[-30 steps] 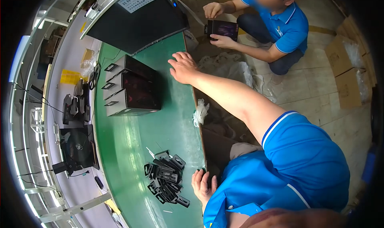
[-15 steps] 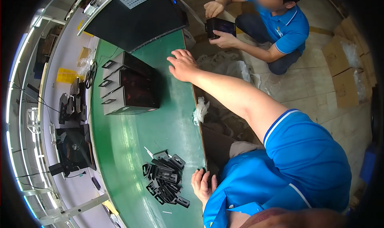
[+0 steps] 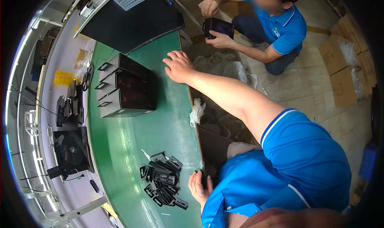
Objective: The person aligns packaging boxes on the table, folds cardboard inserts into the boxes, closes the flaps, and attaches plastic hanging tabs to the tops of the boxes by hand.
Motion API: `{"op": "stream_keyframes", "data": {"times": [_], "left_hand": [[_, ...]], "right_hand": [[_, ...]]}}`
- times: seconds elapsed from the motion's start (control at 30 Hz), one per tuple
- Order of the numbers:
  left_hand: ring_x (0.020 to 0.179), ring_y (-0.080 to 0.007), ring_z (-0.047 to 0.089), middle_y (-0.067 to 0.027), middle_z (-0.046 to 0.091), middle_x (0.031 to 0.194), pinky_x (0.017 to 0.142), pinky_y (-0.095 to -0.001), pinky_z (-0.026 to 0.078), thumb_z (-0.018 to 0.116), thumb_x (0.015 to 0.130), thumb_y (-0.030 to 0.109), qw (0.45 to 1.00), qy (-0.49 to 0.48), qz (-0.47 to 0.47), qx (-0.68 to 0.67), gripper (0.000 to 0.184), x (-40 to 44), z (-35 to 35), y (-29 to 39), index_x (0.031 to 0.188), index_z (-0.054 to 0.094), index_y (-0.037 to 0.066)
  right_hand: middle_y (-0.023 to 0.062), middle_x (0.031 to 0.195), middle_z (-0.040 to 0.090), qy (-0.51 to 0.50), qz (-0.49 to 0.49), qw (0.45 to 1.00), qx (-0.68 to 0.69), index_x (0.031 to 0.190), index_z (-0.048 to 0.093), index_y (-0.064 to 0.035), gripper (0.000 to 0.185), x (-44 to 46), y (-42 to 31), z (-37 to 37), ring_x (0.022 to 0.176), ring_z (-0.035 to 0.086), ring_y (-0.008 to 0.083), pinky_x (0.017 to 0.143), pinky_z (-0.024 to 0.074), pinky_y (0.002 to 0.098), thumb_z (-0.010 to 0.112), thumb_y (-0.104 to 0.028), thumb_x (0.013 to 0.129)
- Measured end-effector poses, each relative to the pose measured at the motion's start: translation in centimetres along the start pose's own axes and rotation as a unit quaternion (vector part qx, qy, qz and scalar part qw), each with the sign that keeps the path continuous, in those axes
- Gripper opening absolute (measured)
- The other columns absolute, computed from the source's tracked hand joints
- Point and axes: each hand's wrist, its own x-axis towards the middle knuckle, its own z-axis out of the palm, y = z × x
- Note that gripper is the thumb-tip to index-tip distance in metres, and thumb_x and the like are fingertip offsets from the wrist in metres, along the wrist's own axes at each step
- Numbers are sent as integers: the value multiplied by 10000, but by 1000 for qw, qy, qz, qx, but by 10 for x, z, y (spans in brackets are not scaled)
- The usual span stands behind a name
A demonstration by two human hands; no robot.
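My right hand point(image 3: 179, 66) is stretched out over the far part of the green worktable point(image 3: 132, 142), close to its edge. Its fingers are spread, palm down, holding nothing. Beside it stand three black-and-grey boxes point(image 3: 136, 90) in a row, their slotted hang tabs sticking out; a gap separates them from my hand. My left hand point(image 3: 199, 187) lies at the table's near edge by my body, fingers loosely apart and nothing visible in them. Just left of it is a loose heap of small black slotted pieces point(image 3: 162, 180), with thin white strips around it.
A large dark panel point(image 3: 134, 22) with a paper label stands at the table's far end. A co-worker point(image 3: 280, 32) crouches beyond the edge, holding a dark box point(image 3: 219, 28). Crumpled plastic point(image 3: 197, 113) hangs at the edge. Cardboard cartons point(image 3: 340, 72) stand on the floor.
The view has shifted slightly, so the scene sits a little further left. The co-worker's raised hand has moved up away from the dark box. My hands hold nearly the same pose.
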Motion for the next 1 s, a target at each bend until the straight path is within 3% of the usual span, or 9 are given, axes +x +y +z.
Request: {"op": "stream_keyframes", "data": {"times": [0.27, 0.4, 0.73, 0.9, 1.0], "left_hand": [[951, -245, 594, -63, 636, 956, 894, -381, 460, 731, 705, 24, 997, 25, -2, 69, 348, 1, -9, -2, 1033, 624, 74], [846, -219, 593, -45, 635, 874, 834, -360, 481, 734, 704, 18, 996, 54, 38, 55, 291, 12, 4, -5, 973, 640, 76], [706, -206, 546, -50, 609, 827, 766, -347, 472, 705, 707, -22, 996, 61, 37, 53, 247, 13, 7, -8, 918, 627, 79], [700, -213, 544, -67, 597, 814, 743, -336, 462, 669, 707, -73, 996, 83, 15, 34, 271, 7, 9, -9, 933, 618, 69], [701, -218, 545, -72, 591, 808, 729, -330, 458, 654, 706, -92, 994, 108, -6, 14, 275, 3, 11, -9, 931, 612, 62]], "right_hand": [[147, 1208, 516, -58, -16, 998, 5, 1087, 618, -70, 329, 0, -21, 5, 1165, 431, 305, 1015, 307, 413, 550, -244, 817], [148, 1200, 524, 21, -26, 999, -19, 1088, 618, -66, 329, 1, 5, 8, 1158, 438, 304, 1012, 312, 412, 558, -237, 813], [150, 1207, 524, 11, -15, 1000, -4, 1085, 617, -62, 332, 3, 4, 7, 1159, 437, 302, 1015, 313, 408, 566, -240, 809], [158, 1156, 537, 57, -33, 998, 6, 1027, 637, -57, 310, 1, 6, 11, 1129, 441, 311, 1005, 308, 404, 581, -243, 785], [153, 1184, 530, 35, -22, 999, 6, 1056, 628, -60, 322, 0, 4, 9, 1148, 435, 305, 1011, 309, 406, 572, -245, 799]]}}
